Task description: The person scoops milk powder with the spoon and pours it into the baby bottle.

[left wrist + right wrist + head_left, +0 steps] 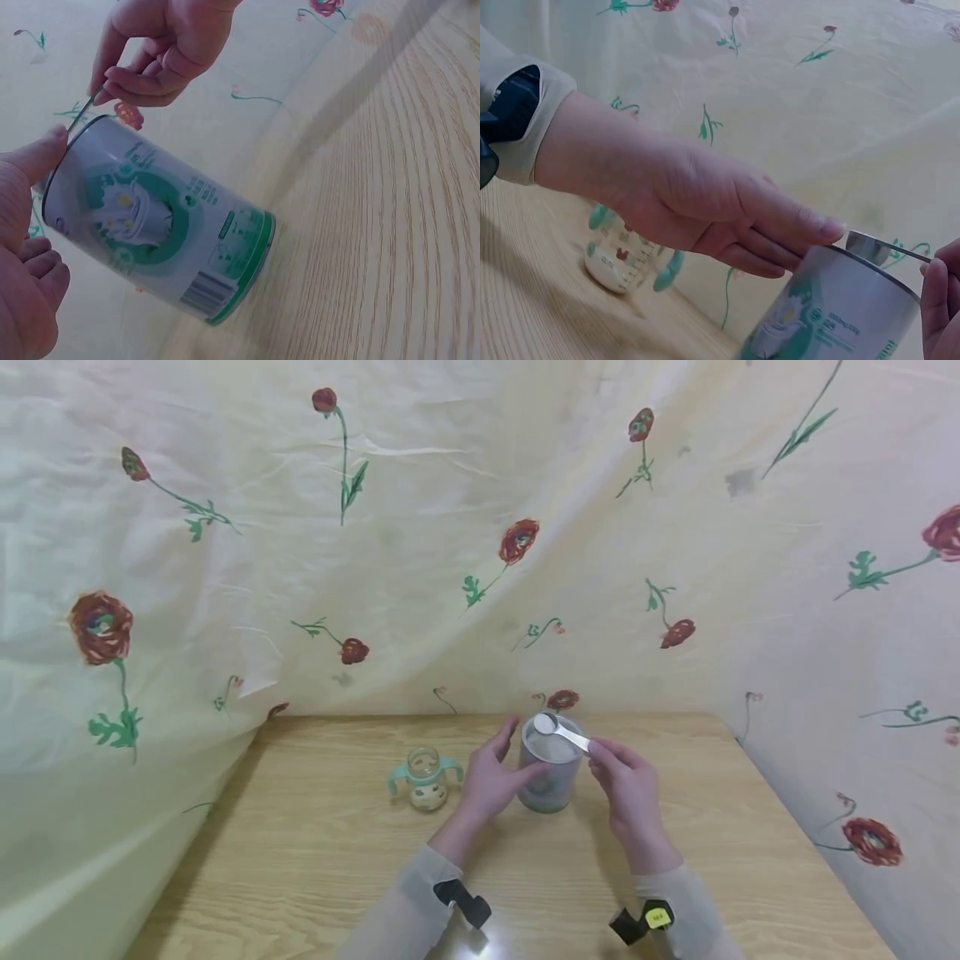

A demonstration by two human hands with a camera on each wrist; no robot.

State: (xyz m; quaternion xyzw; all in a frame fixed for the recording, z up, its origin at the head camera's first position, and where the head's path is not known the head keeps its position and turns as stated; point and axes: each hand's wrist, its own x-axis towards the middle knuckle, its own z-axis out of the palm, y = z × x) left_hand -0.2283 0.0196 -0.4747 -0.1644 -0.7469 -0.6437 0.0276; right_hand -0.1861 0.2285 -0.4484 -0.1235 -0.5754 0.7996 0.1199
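A powder tin point(550, 781) with a white and green label stands uncovered on the table, pale powder showing inside. My right hand point(626, 785) pinches the handle of a metal measuring scoop point(573, 737). The scoop's bowl, holding white powder, hangs over the tin's mouth. On the tin's left side is my left hand point(487, 781), its thumb and fingers spread about the rim; the right wrist view shows the thumb tip point(831, 229) right at the rim, close to the scoop's bowl. A baby bottle point(427, 781) with two mint-green handles stands uncapped, left of my left hand.
Everything stands on a light wood-grain table point(315, 860). A pale cloth point(420, 568) printed with red flowers hangs behind it and along both sides. Black straps with small devices point(461, 902) circle both sleeved wrists.
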